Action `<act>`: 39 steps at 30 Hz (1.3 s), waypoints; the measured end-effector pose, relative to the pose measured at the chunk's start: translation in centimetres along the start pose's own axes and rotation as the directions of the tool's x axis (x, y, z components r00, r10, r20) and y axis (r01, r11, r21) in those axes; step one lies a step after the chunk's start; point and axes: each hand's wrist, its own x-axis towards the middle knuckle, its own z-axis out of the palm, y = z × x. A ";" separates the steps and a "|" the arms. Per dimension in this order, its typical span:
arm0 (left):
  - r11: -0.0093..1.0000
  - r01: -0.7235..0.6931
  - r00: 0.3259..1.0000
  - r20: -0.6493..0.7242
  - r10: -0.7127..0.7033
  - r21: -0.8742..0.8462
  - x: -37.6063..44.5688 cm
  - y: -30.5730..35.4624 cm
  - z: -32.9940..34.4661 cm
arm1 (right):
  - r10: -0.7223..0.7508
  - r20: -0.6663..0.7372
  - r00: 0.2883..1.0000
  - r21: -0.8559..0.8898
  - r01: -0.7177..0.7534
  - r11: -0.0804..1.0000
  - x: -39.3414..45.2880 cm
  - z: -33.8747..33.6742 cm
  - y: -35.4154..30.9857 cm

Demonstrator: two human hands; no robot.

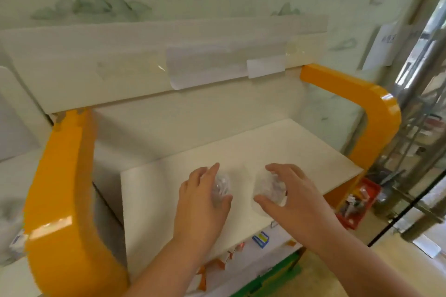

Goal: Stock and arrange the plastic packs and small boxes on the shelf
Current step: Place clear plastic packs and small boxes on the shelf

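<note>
Currently each grip, left hand (201,196) and right hand (293,196), cups one clear plastic pack (220,188) on the white shelf (277,147); nothing else is stocked yet.

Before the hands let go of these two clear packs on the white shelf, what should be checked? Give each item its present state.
1. Left hand on the left plastic pack: ok.
2. Right hand on the right plastic pack: ok.
3. Packs apart, not overlapping: ok.
4. Both over the white shelf, back from its front edge: ok.
5. Packs resting flat on the shelf: cannot tell, blurred.
6. Free shelf behind for further stock: ok.
</note>
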 end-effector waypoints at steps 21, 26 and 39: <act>0.946 0.306 0.950 -0.098 -0.297 0.107 18.0 -2.8 9.4 | -0.277 0.219 0.936 0.190 0.238 0.952 14.1 1.5 10.4; 0.925 0.365 0.928 -0.116 -0.353 0.104 15.4 -3.6 8.0 | -0.354 0.237 0.905 0.233 0.300 0.925 14.7 2.8 9.7; 0.686 0.597 0.796 -0.197 -0.573 0.417 -1.5 -4.8 -1.4 | -0.607 0.325 0.725 0.268 0.545 0.794 18.4 15.1 -2.6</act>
